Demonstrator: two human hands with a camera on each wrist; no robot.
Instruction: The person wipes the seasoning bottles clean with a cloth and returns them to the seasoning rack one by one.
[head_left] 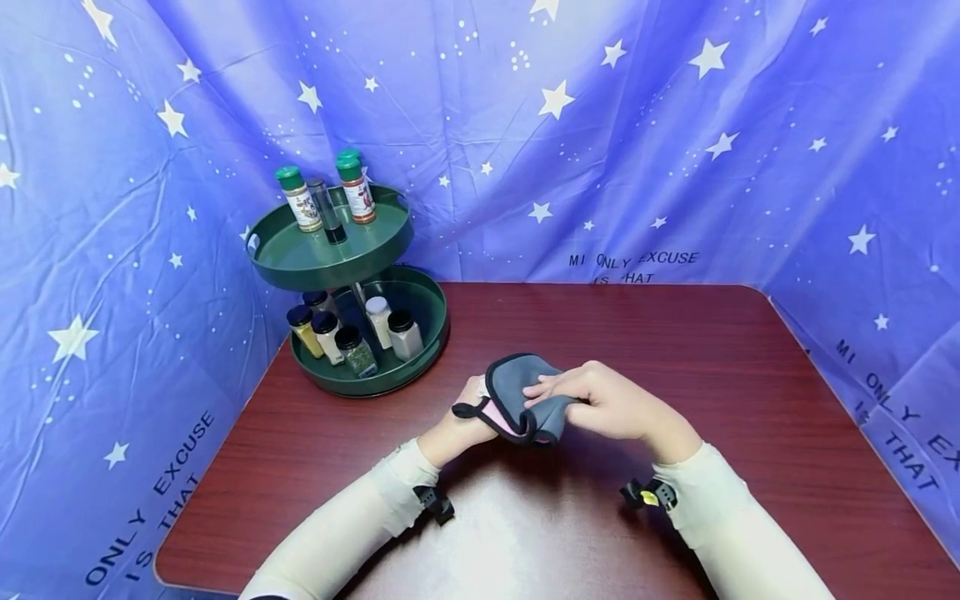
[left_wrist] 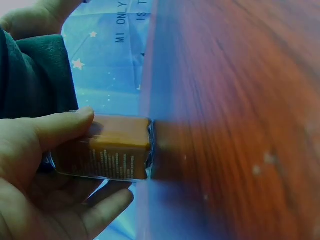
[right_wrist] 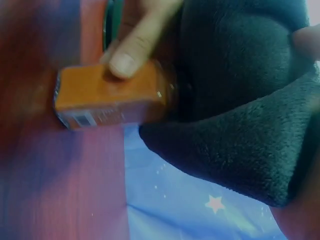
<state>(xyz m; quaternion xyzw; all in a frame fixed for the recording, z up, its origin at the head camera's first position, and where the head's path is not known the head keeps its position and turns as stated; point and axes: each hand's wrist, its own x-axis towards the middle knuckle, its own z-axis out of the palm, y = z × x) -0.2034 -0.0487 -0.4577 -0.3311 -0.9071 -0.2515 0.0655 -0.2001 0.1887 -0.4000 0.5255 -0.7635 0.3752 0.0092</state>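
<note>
My left hand grips a clear square jar of orange powder, thumb along one side and fingers beneath. The jar lies sideways above the table, its printed label showing in the left wrist view. A grey cleaning cloth with black edging and a pink underside drapes over the jar's dark cap end. My right hand holds this cloth round that end, fingers spread on top and thumb below. In the right wrist view the cloth's folds hide most of the cap. From the head view the jar is hidden behind cloth and hand.
A green two-tier round rack stands at the table's back left. Green-capped spice bottles and a slim dark-based bottle occupy its upper tier; several jars fill the lower. A star-print curtain surrounds the reddish wooden table.
</note>
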